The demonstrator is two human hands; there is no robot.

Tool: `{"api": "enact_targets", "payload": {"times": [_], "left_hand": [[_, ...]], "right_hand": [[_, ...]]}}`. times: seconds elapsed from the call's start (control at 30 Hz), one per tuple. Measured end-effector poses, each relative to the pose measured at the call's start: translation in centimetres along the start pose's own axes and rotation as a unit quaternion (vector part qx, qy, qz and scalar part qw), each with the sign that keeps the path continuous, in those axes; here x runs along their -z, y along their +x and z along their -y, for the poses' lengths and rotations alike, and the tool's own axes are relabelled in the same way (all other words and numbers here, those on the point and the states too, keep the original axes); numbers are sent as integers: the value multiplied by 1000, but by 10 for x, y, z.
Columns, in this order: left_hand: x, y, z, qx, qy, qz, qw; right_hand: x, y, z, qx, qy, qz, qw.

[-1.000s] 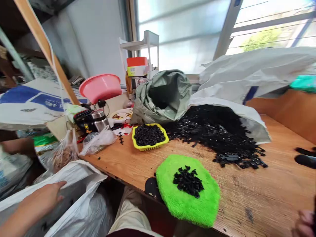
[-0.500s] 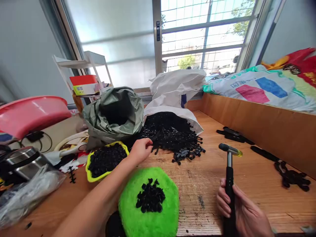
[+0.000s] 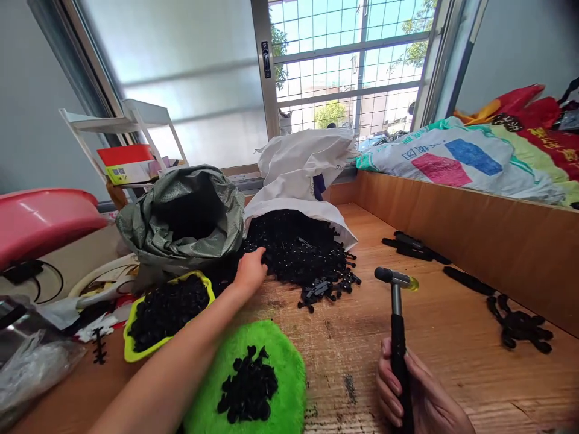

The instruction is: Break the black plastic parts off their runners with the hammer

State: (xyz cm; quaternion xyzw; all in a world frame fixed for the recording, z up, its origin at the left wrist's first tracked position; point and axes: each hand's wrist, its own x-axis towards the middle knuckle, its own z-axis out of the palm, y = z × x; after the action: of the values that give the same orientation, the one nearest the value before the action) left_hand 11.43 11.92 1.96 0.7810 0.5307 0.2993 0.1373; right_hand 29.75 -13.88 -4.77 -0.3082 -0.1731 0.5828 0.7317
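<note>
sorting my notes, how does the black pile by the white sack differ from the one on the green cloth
The sack pile is far larger than the cloth pile.
The sack pile spills from the white sack onto the table, while the cloth pile sits on the green cloth.
The left hand is at the sack pile's edge; no hand is at the cloth pile.
Both are heaps of small black pieces.

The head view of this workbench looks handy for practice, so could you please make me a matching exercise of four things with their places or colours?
Things:
1. Hammer
2. Basket
3. Fuzzy pad
4. Left hand

Places or colours:
A. Green, with small black pieces on top
B. At the left edge of the pile of black parts
C. In the right hand
D. Yellow around its rim

Right pairs: 1-C, 2-D, 3-A, 4-B.
</note>
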Motion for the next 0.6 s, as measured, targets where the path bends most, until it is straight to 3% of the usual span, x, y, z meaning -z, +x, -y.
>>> {"api": "enact_targets", "payload": {"times": [0.17,0.4,0.5,0.6], "left_hand": [[34,-4,12,52,-116,-1,992],[58,-52,31,103,-262,44,958],[64,-74,46,102,-294,19,950],[70,-97,59,100,-264,-50,958]], "right_hand": [[-6,-2,2,5,-6,-23,1000],[1,1,5,-16,-53,-22,998],[4,4,6,-28,-63,-41,997],[4,5,5,-32,-64,-65,995]]}}
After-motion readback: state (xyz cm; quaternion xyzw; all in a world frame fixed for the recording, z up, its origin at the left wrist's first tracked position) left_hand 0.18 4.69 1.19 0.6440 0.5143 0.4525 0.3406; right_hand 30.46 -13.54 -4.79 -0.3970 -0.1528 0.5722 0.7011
